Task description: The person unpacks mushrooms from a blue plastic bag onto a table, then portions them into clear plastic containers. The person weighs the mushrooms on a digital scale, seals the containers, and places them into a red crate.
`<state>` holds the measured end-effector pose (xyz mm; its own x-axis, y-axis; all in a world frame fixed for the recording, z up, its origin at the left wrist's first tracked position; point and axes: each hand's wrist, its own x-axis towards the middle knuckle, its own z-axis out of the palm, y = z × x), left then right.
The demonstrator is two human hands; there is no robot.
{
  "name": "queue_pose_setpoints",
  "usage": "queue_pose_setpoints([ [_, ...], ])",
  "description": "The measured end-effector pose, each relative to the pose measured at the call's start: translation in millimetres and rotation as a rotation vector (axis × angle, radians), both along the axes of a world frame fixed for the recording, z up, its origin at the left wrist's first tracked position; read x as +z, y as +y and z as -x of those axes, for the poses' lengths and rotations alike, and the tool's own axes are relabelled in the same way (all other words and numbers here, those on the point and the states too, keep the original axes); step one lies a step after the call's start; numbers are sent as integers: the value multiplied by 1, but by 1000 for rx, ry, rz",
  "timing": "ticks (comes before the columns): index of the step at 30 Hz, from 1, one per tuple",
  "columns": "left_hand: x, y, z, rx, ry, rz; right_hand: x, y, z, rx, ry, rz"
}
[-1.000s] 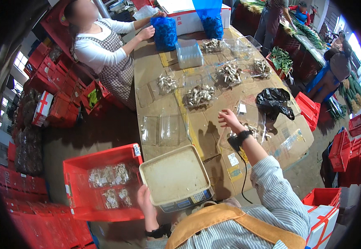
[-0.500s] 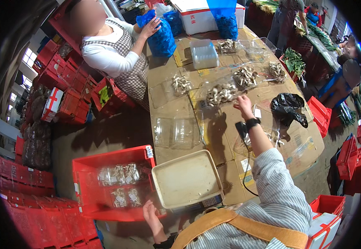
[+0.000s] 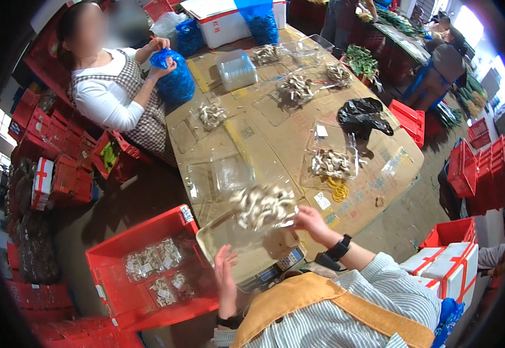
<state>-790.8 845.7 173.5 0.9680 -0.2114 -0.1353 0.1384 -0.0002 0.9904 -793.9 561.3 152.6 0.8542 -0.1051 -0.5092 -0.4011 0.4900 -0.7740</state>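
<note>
Mushroom tray held above the scale
The right hand grips its right end; the tray lies to that hand's left, blurred, long axis seemingly left to right. The left hand, empty with fingers extended, is farther off, by the scale's left side.

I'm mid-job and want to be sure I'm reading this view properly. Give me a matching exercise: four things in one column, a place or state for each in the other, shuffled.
Things
1. Right hand
2. Black plastic bag
3. Left hand
4. Red crate

Places and states
A. Open, seemingly holding nothing, by the scale
B. Left of the scale, with clear packs inside
C. Holding a clear tray heaped with mushrooms
D. Crumpled, toward the right side of the cardboard-covered table

Pairs: 1-C, 2-D, 3-A, 4-B
</note>
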Motion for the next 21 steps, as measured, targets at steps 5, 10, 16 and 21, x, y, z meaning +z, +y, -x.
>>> queue_pose_setpoints([
  [5,-3,16,21,32,75,-42,-14,37,29,206,-41,64],
  [10,-20,32,30,67,216,-54,-14,45,31,339,-52,166],
  [16,-35,45,31,179,220,-216,-19,-13,13,550,-103,945],
  [21,-14,62,38,349,320,-184,-34,-148,-44,-172,-116,1372],
])
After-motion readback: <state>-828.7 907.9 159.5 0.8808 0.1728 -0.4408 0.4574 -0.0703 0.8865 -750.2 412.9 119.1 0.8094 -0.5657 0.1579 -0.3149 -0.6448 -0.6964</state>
